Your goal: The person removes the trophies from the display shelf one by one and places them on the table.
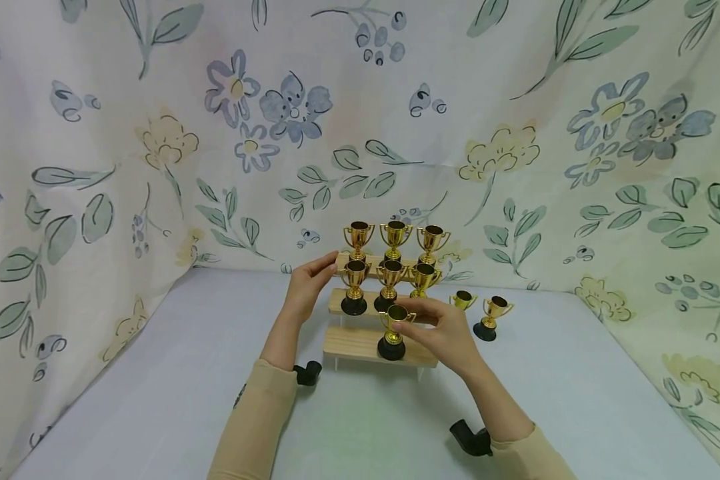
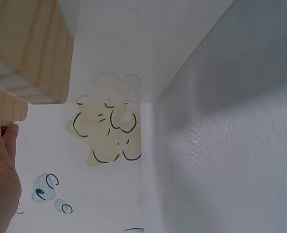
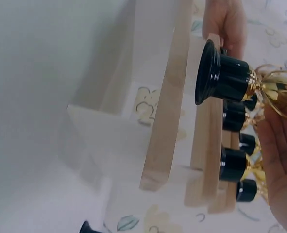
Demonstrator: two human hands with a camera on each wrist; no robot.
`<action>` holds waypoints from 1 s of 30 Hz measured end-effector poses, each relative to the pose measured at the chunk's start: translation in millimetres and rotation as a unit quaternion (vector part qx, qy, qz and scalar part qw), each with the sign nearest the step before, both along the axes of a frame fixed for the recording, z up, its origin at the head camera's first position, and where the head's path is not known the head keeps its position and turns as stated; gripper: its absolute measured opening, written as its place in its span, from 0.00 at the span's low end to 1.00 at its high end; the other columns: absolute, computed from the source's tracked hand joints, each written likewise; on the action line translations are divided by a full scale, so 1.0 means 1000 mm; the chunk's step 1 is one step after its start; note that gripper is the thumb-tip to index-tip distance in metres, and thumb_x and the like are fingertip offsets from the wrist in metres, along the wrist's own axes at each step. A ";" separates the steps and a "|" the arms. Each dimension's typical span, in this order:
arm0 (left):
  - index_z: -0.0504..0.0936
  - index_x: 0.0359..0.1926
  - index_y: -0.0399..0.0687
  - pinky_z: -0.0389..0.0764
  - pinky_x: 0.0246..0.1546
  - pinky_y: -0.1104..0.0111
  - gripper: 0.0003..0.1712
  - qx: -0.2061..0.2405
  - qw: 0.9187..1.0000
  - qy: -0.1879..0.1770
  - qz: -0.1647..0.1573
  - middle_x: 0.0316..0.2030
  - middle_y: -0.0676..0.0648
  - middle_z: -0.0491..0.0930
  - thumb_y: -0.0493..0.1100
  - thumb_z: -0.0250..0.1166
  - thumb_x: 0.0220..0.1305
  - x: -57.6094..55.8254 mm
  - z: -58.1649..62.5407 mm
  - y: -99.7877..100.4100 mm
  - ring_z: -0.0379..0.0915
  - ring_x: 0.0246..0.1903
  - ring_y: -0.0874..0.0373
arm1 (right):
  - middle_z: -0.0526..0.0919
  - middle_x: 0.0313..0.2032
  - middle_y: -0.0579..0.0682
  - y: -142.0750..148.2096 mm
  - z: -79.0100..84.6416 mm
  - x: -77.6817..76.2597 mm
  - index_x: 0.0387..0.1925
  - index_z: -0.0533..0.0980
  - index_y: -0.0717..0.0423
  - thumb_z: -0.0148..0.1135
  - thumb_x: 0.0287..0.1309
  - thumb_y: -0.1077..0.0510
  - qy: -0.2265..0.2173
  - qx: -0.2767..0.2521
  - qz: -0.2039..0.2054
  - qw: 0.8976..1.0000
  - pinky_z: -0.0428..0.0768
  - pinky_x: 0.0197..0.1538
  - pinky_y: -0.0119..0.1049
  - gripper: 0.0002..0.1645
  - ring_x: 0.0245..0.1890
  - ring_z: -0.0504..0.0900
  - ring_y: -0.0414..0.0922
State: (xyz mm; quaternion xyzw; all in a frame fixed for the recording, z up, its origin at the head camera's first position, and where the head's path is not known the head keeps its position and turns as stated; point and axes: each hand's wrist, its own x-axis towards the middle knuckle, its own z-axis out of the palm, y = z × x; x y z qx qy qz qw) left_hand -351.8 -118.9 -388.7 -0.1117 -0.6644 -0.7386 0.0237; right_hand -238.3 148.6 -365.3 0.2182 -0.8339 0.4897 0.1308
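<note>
My right hand [image 1: 441,330] pinches a small gold trophy cup [image 1: 396,319] by its cup part, upright over the lowest step of the wooden display stand [image 1: 354,341]. In the right wrist view the black base [image 3: 230,77] of this trophy appears a little apart from the lowest board [image 3: 165,116]. My left hand [image 1: 306,287] is at the left end of the top board, fingers rather straight, fingertips touching or very near the wood. In the left wrist view that hand [image 2: 2,179] shows at the board's end. Several similar trophies [image 1: 354,283] stand on the two upper steps.
Two more gold trophies stand on the white table right of the stand, one [image 1: 493,317] in full view, another [image 1: 463,300] partly behind my right hand. A floral cloth [image 1: 366,133] hangs behind and at both sides. Black curved pieces [image 1: 471,438] protrude beside both wrists.
</note>
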 end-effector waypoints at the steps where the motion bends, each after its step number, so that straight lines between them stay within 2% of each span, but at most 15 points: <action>1: 0.72 0.68 0.42 0.66 0.76 0.61 0.25 0.001 1.000 0.000 0.001 0.71 0.40 0.67 0.39 0.59 0.72 0.000 0.000 0.000 0.64 0.71 0.49 | 0.88 0.48 0.51 0.003 0.001 0.000 0.53 0.83 0.49 0.74 0.53 0.53 -0.002 0.000 0.000 1.000 0.89 0.48 0.36 0.23 0.43 0.89 0.43; 7: 0.71 0.68 0.43 0.66 0.76 0.62 0.25 -0.008 1.000 -0.001 0.000 0.71 0.43 0.68 0.40 0.58 0.72 0.000 0.000 0.000 0.64 0.72 0.50 | 0.88 0.47 0.54 0.020 0.000 -0.001 0.51 0.83 0.50 0.73 0.55 0.54 -0.017 -0.002 -0.004 1.000 0.87 0.42 0.30 0.21 0.38 0.87 0.33; 12: 0.72 0.68 0.44 0.67 0.76 0.63 0.25 -0.013 1.000 0.002 0.003 0.71 0.45 0.69 0.40 0.58 0.73 0.000 -0.001 0.000 0.63 0.72 0.51 | 0.87 0.48 0.56 0.035 -0.001 -0.001 0.53 0.82 0.51 0.72 0.56 0.54 -0.032 -0.001 -0.014 0.999 0.87 0.40 0.27 0.21 0.36 0.86 0.32; 18: 0.72 0.69 0.44 0.67 0.76 0.62 0.25 -0.015 1.000 0.004 0.002 0.71 0.45 0.68 0.41 0.58 0.73 0.001 0.000 0.000 0.63 0.72 0.51 | 0.87 0.46 0.56 0.051 0.002 -0.001 0.52 0.83 0.54 0.71 0.56 0.58 -0.009 -0.009 -0.012 1.000 0.87 0.38 0.29 0.20 0.35 0.86 0.31; 23: 0.71 0.69 0.45 0.67 0.76 0.63 0.25 -0.016 1.000 0.001 0.002 0.72 0.45 0.67 0.40 0.58 0.73 0.002 0.001 0.000 0.62 0.73 0.52 | 0.87 0.42 0.42 0.063 0.003 -0.003 0.53 0.82 0.57 0.71 0.57 0.60 -0.005 -0.017 -0.009 1.000 0.87 0.36 0.29 0.20 0.35 0.86 0.31; 30: 0.71 0.69 0.44 0.67 0.76 0.63 0.26 -0.011 1.000 0.001 0.003 0.71 0.45 0.68 0.40 0.58 0.73 0.002 0.000 0.000 0.62 0.72 0.51 | 0.83 0.43 0.23 0.080 0.007 -0.003 0.52 0.82 0.58 0.71 0.57 0.60 0.010 -0.011 -0.033 0.999 0.86 0.39 0.24 0.20 0.38 0.85 0.28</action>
